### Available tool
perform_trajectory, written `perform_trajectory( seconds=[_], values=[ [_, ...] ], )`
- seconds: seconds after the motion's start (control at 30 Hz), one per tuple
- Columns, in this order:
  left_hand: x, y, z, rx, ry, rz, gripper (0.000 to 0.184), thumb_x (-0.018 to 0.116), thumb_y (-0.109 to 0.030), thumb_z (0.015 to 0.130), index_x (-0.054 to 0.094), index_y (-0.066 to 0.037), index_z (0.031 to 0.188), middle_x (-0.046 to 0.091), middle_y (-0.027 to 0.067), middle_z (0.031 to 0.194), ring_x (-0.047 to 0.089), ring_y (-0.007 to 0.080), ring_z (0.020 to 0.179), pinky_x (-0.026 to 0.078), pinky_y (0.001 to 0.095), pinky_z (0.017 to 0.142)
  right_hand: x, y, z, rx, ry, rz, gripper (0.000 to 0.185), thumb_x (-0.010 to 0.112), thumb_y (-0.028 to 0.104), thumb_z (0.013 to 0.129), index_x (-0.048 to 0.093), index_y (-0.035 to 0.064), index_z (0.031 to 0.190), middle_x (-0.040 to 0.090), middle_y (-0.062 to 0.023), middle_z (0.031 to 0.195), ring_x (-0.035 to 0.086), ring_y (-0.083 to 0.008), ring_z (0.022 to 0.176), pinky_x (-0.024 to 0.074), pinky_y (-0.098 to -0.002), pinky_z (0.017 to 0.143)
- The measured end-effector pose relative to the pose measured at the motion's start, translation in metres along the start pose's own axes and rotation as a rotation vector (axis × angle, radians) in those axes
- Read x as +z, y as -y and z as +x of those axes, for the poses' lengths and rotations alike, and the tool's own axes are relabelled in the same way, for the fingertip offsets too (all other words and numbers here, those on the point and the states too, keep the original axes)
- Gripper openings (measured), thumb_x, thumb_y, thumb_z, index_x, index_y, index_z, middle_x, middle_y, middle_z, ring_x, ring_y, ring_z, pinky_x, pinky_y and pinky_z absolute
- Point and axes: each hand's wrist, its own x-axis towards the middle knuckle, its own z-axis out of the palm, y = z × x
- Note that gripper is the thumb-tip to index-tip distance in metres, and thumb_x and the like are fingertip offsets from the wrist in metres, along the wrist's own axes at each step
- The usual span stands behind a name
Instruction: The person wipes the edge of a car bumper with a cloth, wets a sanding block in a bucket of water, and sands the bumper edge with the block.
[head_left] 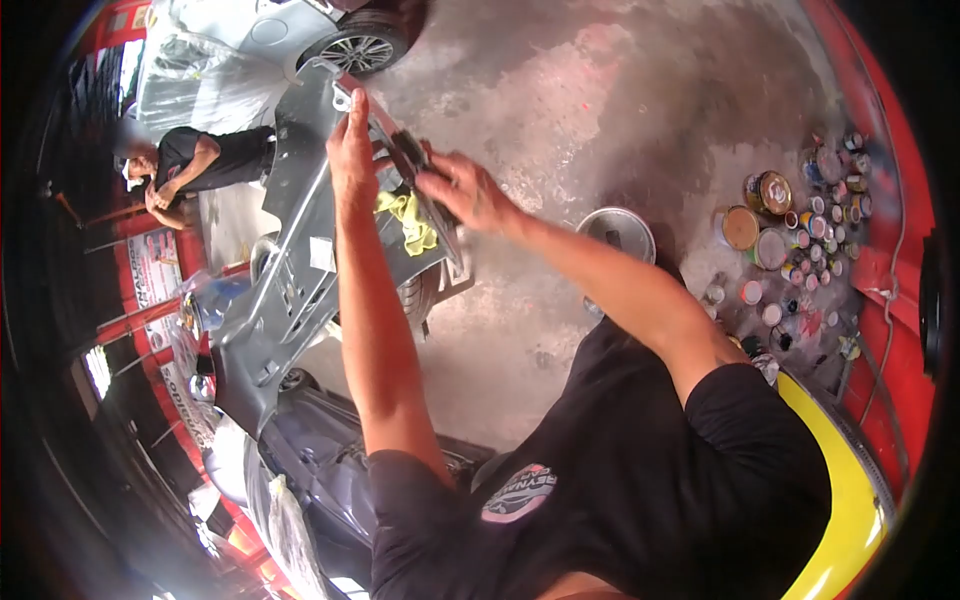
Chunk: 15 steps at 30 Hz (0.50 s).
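A long, narrow grey part [440, 225] slants down to the right in front of a large dark grey car panel [300, 180]. Near its upper end is my left hand [353, 155], closed on it with the thumb pointing up. My right hand [465, 190] has its fingers closed on a dark block [408, 150] that lies against the part; its details are blurred. A crumpled yellow-green cloth [408, 222] hangs just below, between my forearms. Further down the panel there is a small white paper [322, 254].
Several paint cans [770, 250] crowd the floor at right, beside a red wall [905, 200]. A round metal container [617, 238] stands nearer me. Behind the panel is a person [205, 160] in dark clothes. Cars [272, 30] stand at top and lower left, with a yellow panel [840, 470] at lower right.
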Motion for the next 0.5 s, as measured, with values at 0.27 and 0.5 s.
perform_trajectory(
  seconds=[0.27,0.5],
  values=[
    [-0.013,0.005,0.039,-0.002,-0.023,0.167,0.049,0.071,-0.04,0.098,0.069,0.009,0.102,0.073,0.016,0.084,0.073,0.0238,0.062,0.061,0.0325,0.048,0.01,0.009,-0.007,-0.133,-0.122,-0.031,0.033,0.059,0.028,0.102,0.068,0.0064,0.126,0.061,-0.0204,0.104,0.061,-0.036,0.1,0.0512,-0.0437,0.088],
    [-0.018,0.021,0.028,-0.053,0.045,-0.098,0.042,0.071,-0.037,0.099,0.069,0.004,0.101,0.072,0.0127,0.081,0.07,0.02,0.059,0.058,0.0305,0.047,0.016,-0.033,0.052,-0.351,-0.046,-0.502,0.034,0.056,0.021,0.102,0.066,0.0095,0.133,0.067,-0.0178,0.118,0.06,-0.041,0.098,0.0524,-0.0481,0.088]
  ],
)
